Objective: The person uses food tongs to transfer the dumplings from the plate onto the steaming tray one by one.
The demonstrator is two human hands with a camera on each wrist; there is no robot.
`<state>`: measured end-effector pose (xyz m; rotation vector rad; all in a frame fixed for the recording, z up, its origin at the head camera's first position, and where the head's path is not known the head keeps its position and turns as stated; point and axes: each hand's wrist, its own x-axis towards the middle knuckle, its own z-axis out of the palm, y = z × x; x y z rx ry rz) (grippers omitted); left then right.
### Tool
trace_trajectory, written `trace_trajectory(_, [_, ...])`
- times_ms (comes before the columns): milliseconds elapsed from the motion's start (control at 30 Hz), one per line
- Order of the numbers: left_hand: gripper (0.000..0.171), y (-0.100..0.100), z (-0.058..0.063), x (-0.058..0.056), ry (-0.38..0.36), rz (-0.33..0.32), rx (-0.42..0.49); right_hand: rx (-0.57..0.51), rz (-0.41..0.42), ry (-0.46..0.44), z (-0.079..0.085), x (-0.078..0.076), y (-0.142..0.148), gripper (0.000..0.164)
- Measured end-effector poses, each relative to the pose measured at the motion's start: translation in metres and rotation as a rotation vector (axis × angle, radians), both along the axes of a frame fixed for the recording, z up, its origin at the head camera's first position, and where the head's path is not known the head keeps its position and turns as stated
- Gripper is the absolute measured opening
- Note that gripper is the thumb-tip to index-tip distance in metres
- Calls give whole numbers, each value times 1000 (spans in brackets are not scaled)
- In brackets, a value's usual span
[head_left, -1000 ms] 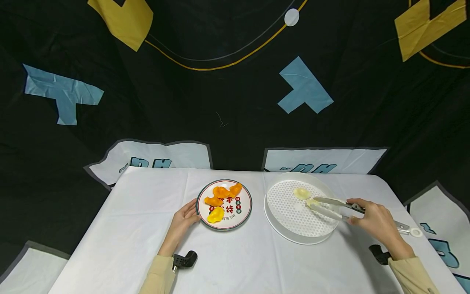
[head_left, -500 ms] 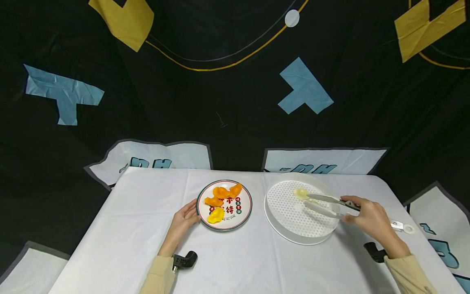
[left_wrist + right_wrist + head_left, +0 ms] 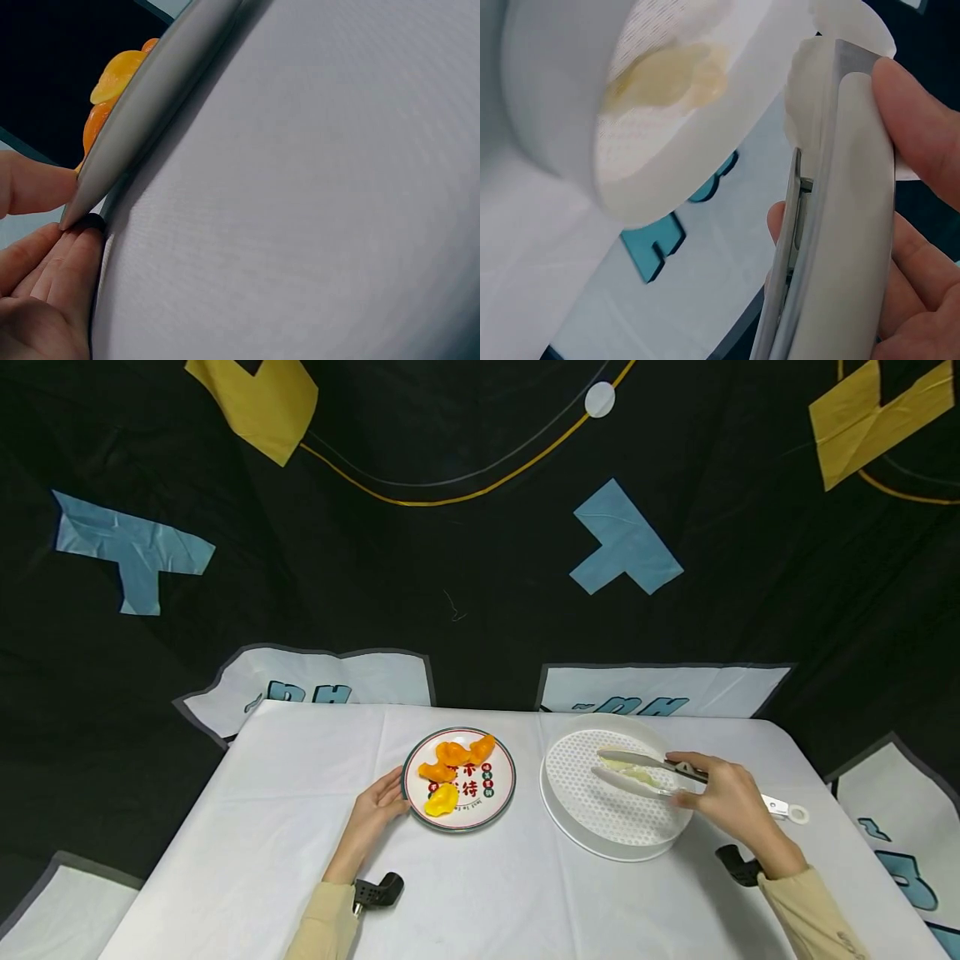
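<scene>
Gripping tongs (image 3: pixel 851 225) over perforated tray (image 3: pixel 600 814)

We see a broad desk (image 3: pixel 540 910) covered by a lightly creased white cloth (image 3: pixel 247 835) that spreads across its top. Directly on it, slightly left of the middle, we find a round white plate (image 3: pixel 483 803) with a dark green edge. To the plate's right, we see a round white container (image 3: pixel 626 724) with a holed floor; the two stand apart, cloth showing between them.
</scene>
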<state>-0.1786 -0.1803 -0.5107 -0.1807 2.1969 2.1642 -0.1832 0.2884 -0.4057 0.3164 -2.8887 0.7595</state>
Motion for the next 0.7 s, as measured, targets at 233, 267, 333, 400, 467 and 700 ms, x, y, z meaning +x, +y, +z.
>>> trace_trajectory(233, [64, 1, 0, 0, 1, 5, -5, -25, 44, 5, 3, -4, -20, 57])
trace_trajectory(267, [64, 1, 1, 0, 2, 6, -5, -28, 53, 9, 3, -4, -23, 56])
trace_trajectory(333, [64, 1, 1, 0, 10, 6, -5, -33, 72, 18, 4, -5, -29, 56])
trace_trajectory(400, [64, 1, 1, 1, 10, 6, -3, -38, 91, 25, 4, -7, -35, 56])
trace_trajectory(467, [64, 1, 1, 1, 8, 4, -2, -46, 112, 22, 4, -7, -42, 57])
trace_trajectory(700, [64, 1, 2, 1, -2, 2, -4, -45, 187, 37, -1, -9, -73, 59])
